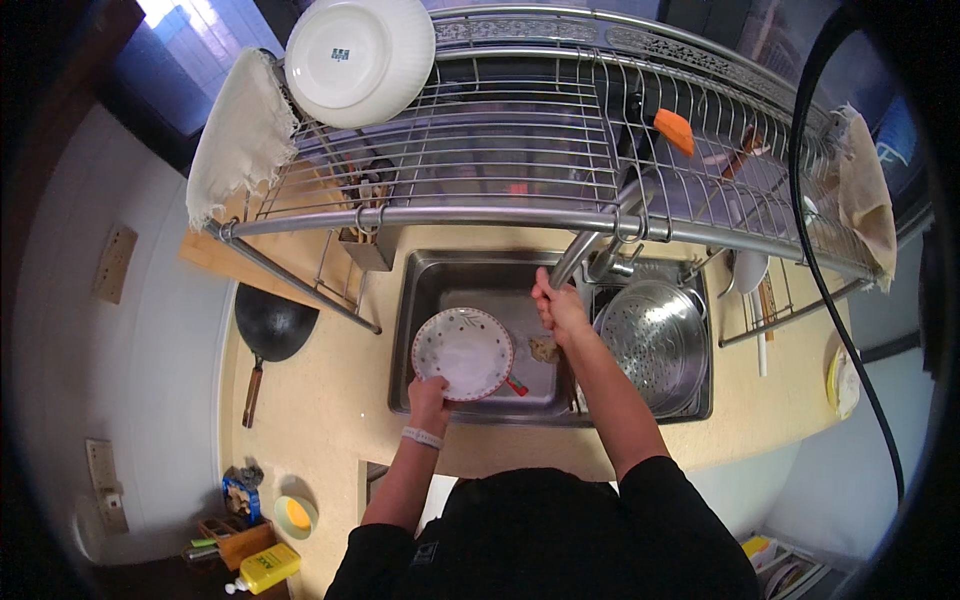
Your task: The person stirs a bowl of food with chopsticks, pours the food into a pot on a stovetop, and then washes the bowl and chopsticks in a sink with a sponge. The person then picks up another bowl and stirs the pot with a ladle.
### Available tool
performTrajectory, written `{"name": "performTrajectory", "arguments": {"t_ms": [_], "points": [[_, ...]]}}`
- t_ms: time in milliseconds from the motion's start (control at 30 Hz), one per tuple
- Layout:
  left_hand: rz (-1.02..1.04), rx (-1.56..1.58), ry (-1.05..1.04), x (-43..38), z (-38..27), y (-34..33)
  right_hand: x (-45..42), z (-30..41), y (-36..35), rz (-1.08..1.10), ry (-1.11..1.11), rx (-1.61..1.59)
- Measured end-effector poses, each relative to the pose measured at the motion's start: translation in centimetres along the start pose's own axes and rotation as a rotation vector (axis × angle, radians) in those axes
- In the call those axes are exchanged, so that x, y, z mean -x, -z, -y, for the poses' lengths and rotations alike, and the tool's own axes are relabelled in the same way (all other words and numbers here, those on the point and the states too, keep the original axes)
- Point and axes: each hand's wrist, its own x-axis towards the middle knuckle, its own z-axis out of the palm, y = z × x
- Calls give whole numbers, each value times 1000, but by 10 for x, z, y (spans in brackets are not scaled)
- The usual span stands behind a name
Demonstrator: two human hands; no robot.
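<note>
My left hand [430, 397] grips the near rim of a white patterned bowl [465, 352] with a red-trimmed edge, tilted above the left sink basin [465, 281]. A small red-and-green piece [517, 386], perhaps a handle, sticks out at the bowl's right edge. My right hand [561, 307] is closed around the metal faucet spout [576, 259] over the basin's right side. Below that hand a brownish crumpled cloth or scrubber [544, 349] lies in the basin. No water stream can be made out.
A steel dish rack [480, 217] spans above the sink, with a white bowl [360, 60] on it. A perforated steel steamer pan [652, 345] fills the right basin. On the counter's left are a wok [276, 322] and yellow detergent bottle [270, 568]. A black cable [817, 277] hangs at right.
</note>
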Motion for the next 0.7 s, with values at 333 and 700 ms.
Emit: {"name": "performTrajectory", "arguments": {"t_ms": [333, 700], "points": [[-39, 107, -129, 31, 18, -39, -7, 5, 17, 313, -25, -209], [-149, -850, -765, 3, 18, -82, 1, -32, 43, 379, -50, 155]]}}
